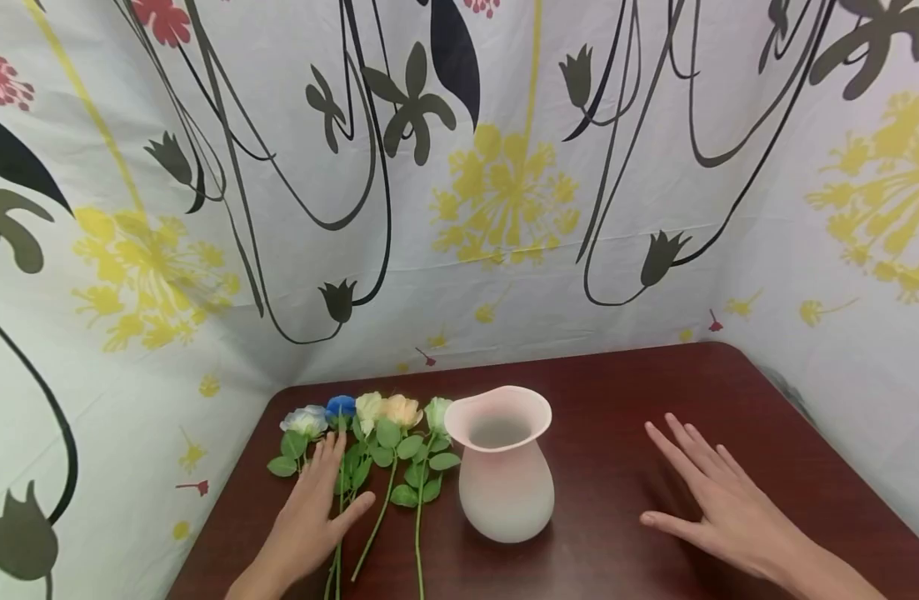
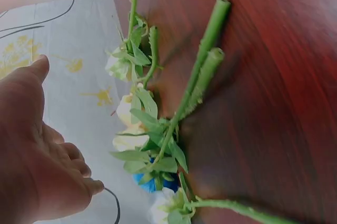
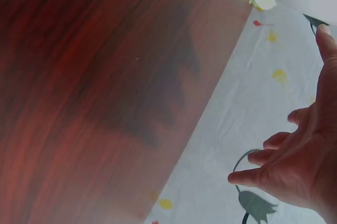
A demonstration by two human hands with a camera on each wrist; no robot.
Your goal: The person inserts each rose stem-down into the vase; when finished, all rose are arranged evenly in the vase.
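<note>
A frosted vase (image 1: pixel 507 487), pale pink at its flared rim, stands upright on the dark red table. Left of it lie several long-stemmed roses, their heads toward the back: a pale blue one (image 1: pixel 305 422), a blue one (image 1: pixel 341 407), a peach one (image 1: pixel 402 411) and a greenish-white one (image 1: pixel 438 414) beside the vase. My left hand (image 1: pixel 309 517) hovers over the stems at the left, fingers extended and holding nothing. Cut stem ends (image 2: pixel 216 19) show in the left wrist view. To the vase's right, my right hand (image 1: pixel 729 508) is held above the table with fingers spread, touching nothing.
The wooden table (image 1: pixel 616 392) has rounded back corners. A white cloth (image 1: pixel 444 308) printed with flowers hangs behind it and along both sides. The right hand's shadow (image 3: pixel 163 87) falls on the tabletop.
</note>
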